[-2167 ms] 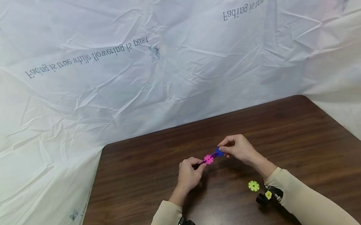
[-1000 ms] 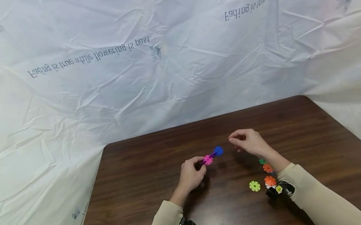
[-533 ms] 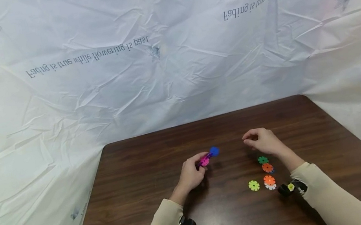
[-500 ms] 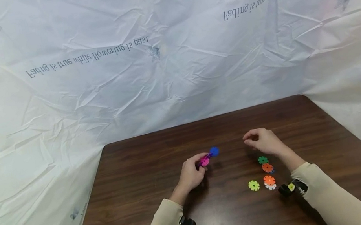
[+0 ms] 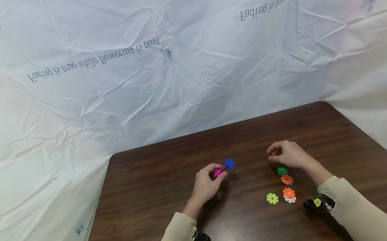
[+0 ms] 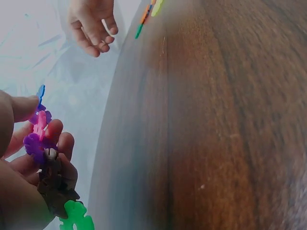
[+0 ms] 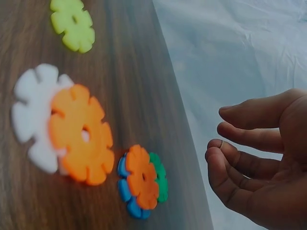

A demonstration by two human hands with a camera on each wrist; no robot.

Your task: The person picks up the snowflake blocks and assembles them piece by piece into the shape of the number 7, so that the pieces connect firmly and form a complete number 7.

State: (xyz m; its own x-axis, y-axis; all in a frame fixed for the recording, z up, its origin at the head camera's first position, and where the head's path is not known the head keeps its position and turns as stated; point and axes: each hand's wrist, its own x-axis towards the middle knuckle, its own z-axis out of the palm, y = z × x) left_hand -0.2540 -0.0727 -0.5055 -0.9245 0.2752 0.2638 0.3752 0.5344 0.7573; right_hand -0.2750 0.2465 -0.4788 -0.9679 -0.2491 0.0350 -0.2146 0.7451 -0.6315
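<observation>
My left hand (image 5: pixel 204 184) grips a chain of notched interlocking discs above the table. In the left wrist view the chain runs from a blue disc (image 6: pixel 41 95) through purple, a pink disc (image 6: pixel 40 123), more purple and dark brown pieces to a bright green disc (image 6: pixel 76 216). The fingers hide parts of it. My right hand (image 5: pixel 291 155) hovers with loosely bent fingers and holds nothing. Just below it in the head view lies a green disc (image 5: pixel 282 171), beside an orange disc (image 5: pixel 286 179) that overlaps a blue one (image 7: pixel 125 190).
Closer to me, another orange disc (image 7: pixel 79 139) partly covers a white disc (image 7: pixel 33 115). A yellow-green disc (image 5: pixel 272 198) lies to their left. The brown wooden table (image 5: pixel 166 236) ends at a wrinkled white sheet (image 5: pixel 186 75) hung behind it.
My right hand has let go of the blue disc at the chain's end and moved right, over towards the loose discs. My left hand still grips the chain, which has shifted slightly left.
</observation>
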